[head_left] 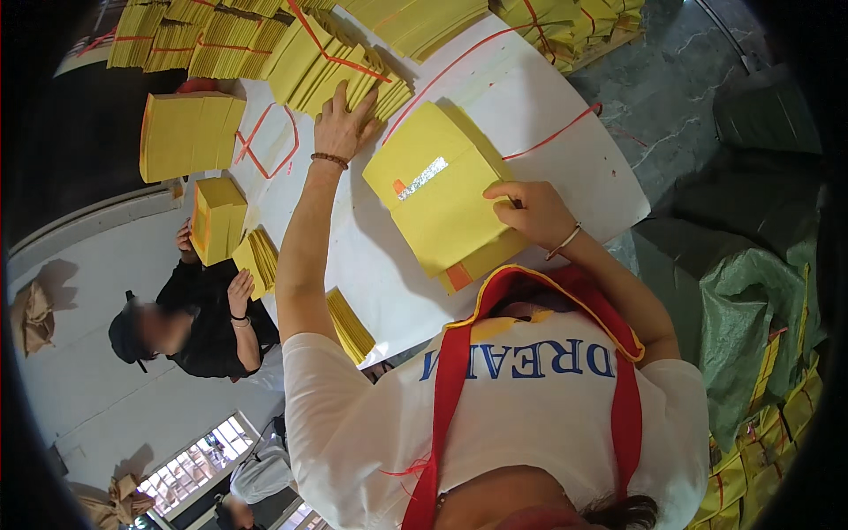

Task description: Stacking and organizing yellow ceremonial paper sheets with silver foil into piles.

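Note:
A thick stack of yellow joss paper (442, 194), with a silver foil strip and an orange patch on top, stands squared up on the white table in front of me. My right hand (534, 215) is at its right near edge, fingers curled and thumb side pressed on the top sheet. Farther off to the left, my left hand (344, 125) reaches out with fingers spread. Its fingertips touch a fanned-out bundle of yellow paper (309, 66), across which a red strap (329, 55) runs.
Several tied yellow bundles (216, 44) line the table's far side. Loose red straps (269, 141) lie on the white tabletop (389, 300). At the left, a co-worker (212, 309) handles a smaller yellow stack (218, 219). Green sacks (751, 309) stand on the right.

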Demonstrator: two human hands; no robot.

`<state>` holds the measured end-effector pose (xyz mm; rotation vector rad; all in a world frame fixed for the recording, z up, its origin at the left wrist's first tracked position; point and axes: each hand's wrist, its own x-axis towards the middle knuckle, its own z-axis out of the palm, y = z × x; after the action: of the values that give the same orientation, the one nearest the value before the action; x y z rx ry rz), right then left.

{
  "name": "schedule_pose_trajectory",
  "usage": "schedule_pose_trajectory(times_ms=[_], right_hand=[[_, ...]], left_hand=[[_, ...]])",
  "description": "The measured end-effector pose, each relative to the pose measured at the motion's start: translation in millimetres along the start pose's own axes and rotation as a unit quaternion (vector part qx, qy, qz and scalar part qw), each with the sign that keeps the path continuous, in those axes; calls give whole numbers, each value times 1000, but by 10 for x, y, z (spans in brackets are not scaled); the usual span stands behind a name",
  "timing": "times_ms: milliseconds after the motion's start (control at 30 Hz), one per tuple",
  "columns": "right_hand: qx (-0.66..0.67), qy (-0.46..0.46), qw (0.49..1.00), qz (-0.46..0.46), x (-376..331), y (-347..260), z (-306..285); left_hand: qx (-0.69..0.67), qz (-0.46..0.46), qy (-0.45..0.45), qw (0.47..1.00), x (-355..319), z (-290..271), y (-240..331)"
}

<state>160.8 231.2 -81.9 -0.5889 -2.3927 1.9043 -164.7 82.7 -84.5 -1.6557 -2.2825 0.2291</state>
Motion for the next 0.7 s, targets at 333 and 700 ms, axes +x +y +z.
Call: schedule_pose_trajectory(times_ms=[333, 700], right_hand=[[21, 1, 999, -37, -5, 51, 4], [41, 17, 998, -51, -14, 133, 61]], left_hand=[[1, 74, 24, 997, 30, -7, -10], [48, 22, 7, 999, -7, -24, 136]])
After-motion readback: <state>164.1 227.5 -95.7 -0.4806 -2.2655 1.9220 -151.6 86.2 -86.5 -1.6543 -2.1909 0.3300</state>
